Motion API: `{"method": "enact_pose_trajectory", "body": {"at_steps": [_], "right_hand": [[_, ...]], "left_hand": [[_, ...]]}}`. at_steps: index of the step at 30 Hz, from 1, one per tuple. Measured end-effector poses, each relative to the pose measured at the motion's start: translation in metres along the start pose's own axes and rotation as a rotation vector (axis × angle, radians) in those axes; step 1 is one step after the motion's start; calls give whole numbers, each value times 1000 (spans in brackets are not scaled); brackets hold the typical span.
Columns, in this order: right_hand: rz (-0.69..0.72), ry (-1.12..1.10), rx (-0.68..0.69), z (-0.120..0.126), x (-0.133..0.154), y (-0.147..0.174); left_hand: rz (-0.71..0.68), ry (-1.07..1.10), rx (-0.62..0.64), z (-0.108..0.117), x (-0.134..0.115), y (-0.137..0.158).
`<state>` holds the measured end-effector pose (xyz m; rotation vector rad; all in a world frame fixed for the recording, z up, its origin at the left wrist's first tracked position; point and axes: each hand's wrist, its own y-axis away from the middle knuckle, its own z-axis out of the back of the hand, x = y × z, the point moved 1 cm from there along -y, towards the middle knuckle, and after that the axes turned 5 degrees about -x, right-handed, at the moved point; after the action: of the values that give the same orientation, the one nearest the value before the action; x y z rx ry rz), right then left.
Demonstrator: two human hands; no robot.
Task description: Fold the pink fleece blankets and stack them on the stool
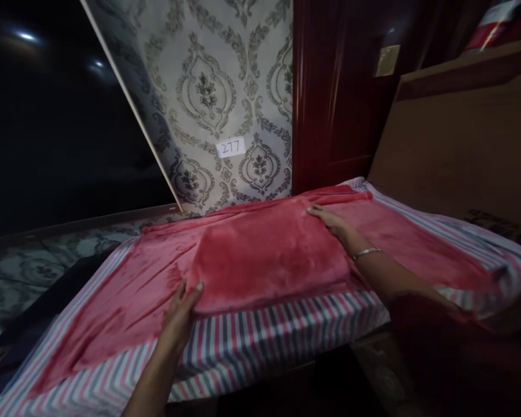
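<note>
Head view: folded red blanket [264, 255] sits mid-frame on a pink plush layer [108, 313], striped cloth [260, 336] under that. Can't tell if red and pink are one piece. Left hand [178, 314] at the fold's lower-left corner, thumb and fingers spread apart; right hand [331, 222] at its upper-right edge, fingers reaching over, can't tell if pinching. Risks, my read: uneven pull skews the fold or opens its layers; plush drag could ruck the pink layer; a tug toward bottom of frame could slip it over the nearby front edge. Long axis runs left to right, rising slightly rightward; long straight edge faces bottom of frame. No obvious front end.
</note>
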<state>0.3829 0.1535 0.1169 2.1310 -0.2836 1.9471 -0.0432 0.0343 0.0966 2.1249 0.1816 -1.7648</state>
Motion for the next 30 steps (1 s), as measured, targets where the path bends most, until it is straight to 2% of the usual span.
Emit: {"method": "enact_pose_trajectory", "body": {"at_steps": [3,5,9,11,14,17,20,25,28,30], "right_hand": [[-88,32,4,2,-32,7],[-62,19,-11,9,-49,20],[15,-25,-1,30,-67,53],[26,-16,39,41,-73,70],[84,79,36,57,-80,93],[140,198,5,66,-85,113],[188,211,-21,69,-90,127],[283,261,-91,62,-102,133],[368,293,-85,58,-99,130],[431,298,-111,59,-92,129]], "left_hand": [[150,-74,138,11,23,2],[174,-129,139,18,30,-2],[97,-297,-72,27,31,-15],[21,-366,-115,26,31,-18],[-54,-407,-51,21,31,-20],[-58,-439,-19,15,30,-16],[-50,-454,-26,10,26,-10],[-50,-482,-28,5,22,-3],[-96,-496,-19,2,22,-2],[-136,-508,-65,3,24,-3]]}}
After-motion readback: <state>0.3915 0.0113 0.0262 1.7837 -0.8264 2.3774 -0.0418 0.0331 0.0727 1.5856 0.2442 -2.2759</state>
